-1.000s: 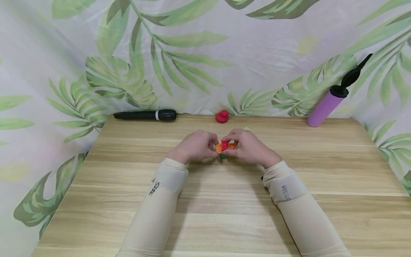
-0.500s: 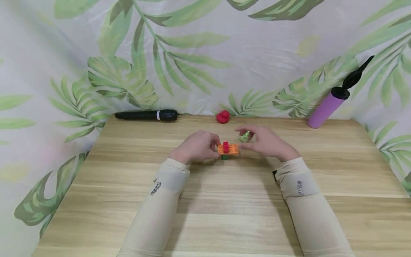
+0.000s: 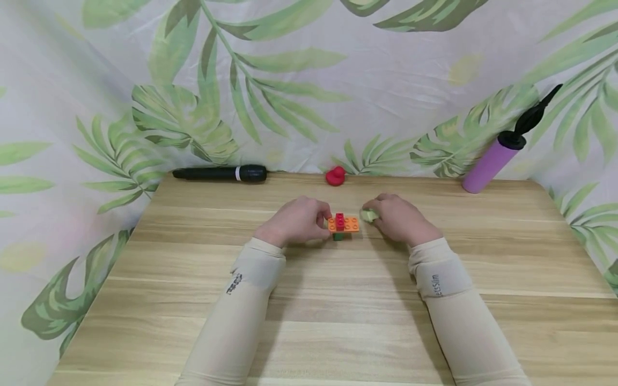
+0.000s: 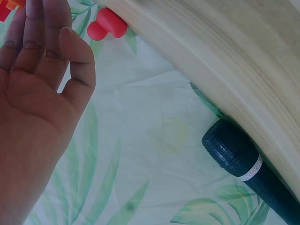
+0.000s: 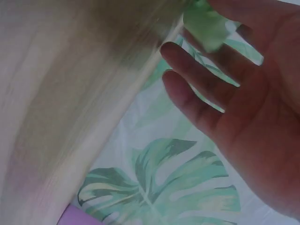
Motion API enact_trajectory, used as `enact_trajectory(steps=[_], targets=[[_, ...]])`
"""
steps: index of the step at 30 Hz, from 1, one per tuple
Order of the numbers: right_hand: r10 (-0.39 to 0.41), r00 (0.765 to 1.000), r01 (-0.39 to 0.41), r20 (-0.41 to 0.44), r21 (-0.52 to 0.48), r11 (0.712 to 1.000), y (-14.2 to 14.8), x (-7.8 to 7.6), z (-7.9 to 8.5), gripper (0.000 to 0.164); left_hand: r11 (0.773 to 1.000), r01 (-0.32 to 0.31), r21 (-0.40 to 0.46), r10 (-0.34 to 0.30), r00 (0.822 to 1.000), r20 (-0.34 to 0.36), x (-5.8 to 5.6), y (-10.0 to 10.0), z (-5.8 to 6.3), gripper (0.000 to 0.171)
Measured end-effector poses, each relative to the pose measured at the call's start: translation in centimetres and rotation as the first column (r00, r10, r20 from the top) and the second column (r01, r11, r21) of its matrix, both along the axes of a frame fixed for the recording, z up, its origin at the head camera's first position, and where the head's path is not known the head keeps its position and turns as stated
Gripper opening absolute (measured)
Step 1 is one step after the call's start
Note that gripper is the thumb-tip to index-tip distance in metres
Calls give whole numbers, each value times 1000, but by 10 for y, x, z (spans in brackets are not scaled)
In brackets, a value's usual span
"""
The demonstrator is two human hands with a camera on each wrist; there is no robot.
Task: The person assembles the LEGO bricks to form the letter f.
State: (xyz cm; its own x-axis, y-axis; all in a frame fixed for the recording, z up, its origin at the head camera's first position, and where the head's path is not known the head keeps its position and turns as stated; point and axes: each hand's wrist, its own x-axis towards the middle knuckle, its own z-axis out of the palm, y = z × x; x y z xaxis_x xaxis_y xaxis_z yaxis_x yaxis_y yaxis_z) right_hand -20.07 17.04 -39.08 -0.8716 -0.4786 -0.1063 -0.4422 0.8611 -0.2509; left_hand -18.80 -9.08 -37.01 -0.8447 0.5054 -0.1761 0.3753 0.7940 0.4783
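Note:
My left hand [image 3: 299, 220] pinches the left end of a small toy-brick build. The build has an orange studded brick [image 3: 353, 224], a red brick [image 3: 340, 221] across its top and a green brick [image 3: 338, 236] beneath. Only a corner of the orange brick [image 4: 16, 3] shows in the left wrist view. To the right of the build, my right hand [image 3: 398, 220] holds a small pale green piece [image 3: 369, 215] between thumb and fingers, apart from the bricks. That green piece [image 5: 206, 26] is blurred in the right wrist view; its kind is unclear.
A black microphone [image 3: 219, 173] lies along the back left edge of the wooden table [image 3: 328, 321]. Behind the hands sits a red toy duck [image 3: 335, 176]. A purple hand pump [image 3: 492, 161] with a black end leans against the leafy cloth at the back right.
My right hand has left the bricks, moved right and picked up the green piece. It has since brought the piece slightly nearer to me and turned it. The left hand stays at the build.

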Motion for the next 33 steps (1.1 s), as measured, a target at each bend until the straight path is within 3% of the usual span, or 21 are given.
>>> enact_trajectory(steps=[3,6,9,12,14,16,20,25,29,33], targets=[[-1,1000,2,22,-39,999,1,0,1,38,1000,-1,1,1,1000,1,0,0,-1,23],[-11,996,25,86,-159,987,4,-3,7,48,1000,1,-1,-1,1000,-1,0,0,-2,23],[-23,991,63,132,-311,948,7,-4,15,52,1000,7,-5,-7,1000,-7,0,0,-1,24],[-37,990,96,137,-450,888,7,-4,22,46,1000,8,-8,-8,1000,-10,0,0,0,25],[-55,991,109,120,-507,855,5,-2,24,43,1000,9,-8,-9,1000,-10,-1,0,0,24],[-63,995,93,75,-535,840,4,-1,25,42,1000,6,-8,-6,1000,-9,-1,0,-1,24],[-87,996,75,1,-508,858,1,1,28,50,1000,1,-8,-1,1000,-7,0,0,-1,23],[-110,993,115,38,-481,869,-1,3,32,55,1000,-4,-5,4,1000,-2,0,0,0,23],[-56,998,63,27,-444,894,-4,5,34,43,1000,-4,1,4,1000,2,1,0,0,23],[23,1000,-13,18,-428,904,-9,9,37,44,1000,-2,5,2,1000,0,0,0,0,22]])
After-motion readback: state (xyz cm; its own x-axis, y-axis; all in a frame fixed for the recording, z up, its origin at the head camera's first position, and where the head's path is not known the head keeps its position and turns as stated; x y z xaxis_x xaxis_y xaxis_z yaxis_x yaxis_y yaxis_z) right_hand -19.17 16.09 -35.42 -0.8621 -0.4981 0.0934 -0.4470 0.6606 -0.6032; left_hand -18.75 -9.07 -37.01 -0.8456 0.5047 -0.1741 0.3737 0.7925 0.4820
